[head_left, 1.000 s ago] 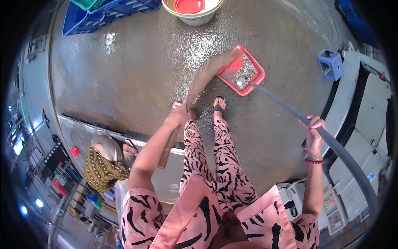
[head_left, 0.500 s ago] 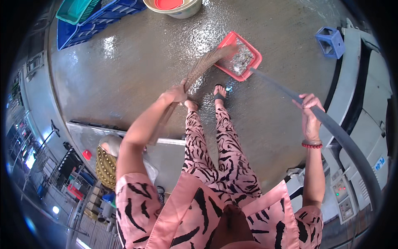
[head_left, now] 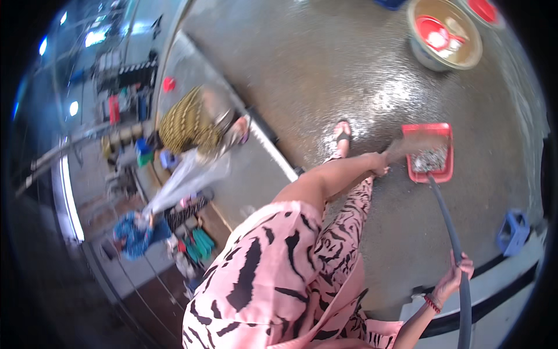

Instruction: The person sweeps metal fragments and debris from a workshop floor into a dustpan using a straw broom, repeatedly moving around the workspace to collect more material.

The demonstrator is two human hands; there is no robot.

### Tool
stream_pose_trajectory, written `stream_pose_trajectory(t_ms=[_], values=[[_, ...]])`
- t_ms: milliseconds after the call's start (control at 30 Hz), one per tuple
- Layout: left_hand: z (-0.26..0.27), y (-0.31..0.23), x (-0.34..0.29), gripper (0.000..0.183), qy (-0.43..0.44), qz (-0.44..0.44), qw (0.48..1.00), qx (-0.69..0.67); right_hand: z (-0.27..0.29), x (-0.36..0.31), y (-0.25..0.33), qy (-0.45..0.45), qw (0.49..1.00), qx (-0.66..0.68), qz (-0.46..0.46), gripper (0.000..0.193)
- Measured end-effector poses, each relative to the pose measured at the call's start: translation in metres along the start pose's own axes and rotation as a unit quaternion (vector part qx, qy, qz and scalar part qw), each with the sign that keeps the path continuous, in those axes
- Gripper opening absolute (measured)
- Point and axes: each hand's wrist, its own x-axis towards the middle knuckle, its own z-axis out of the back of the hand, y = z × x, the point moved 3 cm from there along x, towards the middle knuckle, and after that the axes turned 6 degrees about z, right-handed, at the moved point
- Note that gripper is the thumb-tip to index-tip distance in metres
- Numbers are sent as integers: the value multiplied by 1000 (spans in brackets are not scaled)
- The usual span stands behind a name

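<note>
My left hand (head_left: 379, 163) is closed round a brown straw broom (head_left: 407, 146). Its blurred bristles lie over the far part of a red dustpan (head_left: 449, 168) on the wet floor. Pale, shiny scraps (head_left: 429, 160) lie in the pan. From the pan's near edge a long dark grey handle (head_left: 446, 218) rises toward me. My right hand (head_left: 460, 271), with red beads at the wrist, grips this handle partway along. The broom's grip end is hidden by my left hand and arm.
A large tub (head_left: 427, 57) with red items stands at the far right. A blue plastic stool (head_left: 512, 232) sits at the right. To the left, a person in yellow patterned clothing (head_left: 185, 125) and another in blue (head_left: 135, 234) are beside a clear plastic sheet (head_left: 189, 174).
My view has swung left, so the dustpan and tub appear further right. Both hands keep their hold on the broom and the handle. A second person has come into view on the left.
</note>
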Motion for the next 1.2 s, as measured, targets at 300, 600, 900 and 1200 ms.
stream_pose_trajectory(t_ms=[300,600,900,1200], values=[[11,164,-126,81,-81,43,979,-180,5,2,-6,34,999,-16,-12,10],[-59,400,-152,84,-214,220,758,-576,-145,-25,85,174,981,-89,4,16],[-12,620,-85,87,-265,173,503,-805,-407,-13,106,266,961,-82,-12,18],[77,671,30,77,-265,284,470,-793,-659,-6,75,329,939,-100,3,18]])
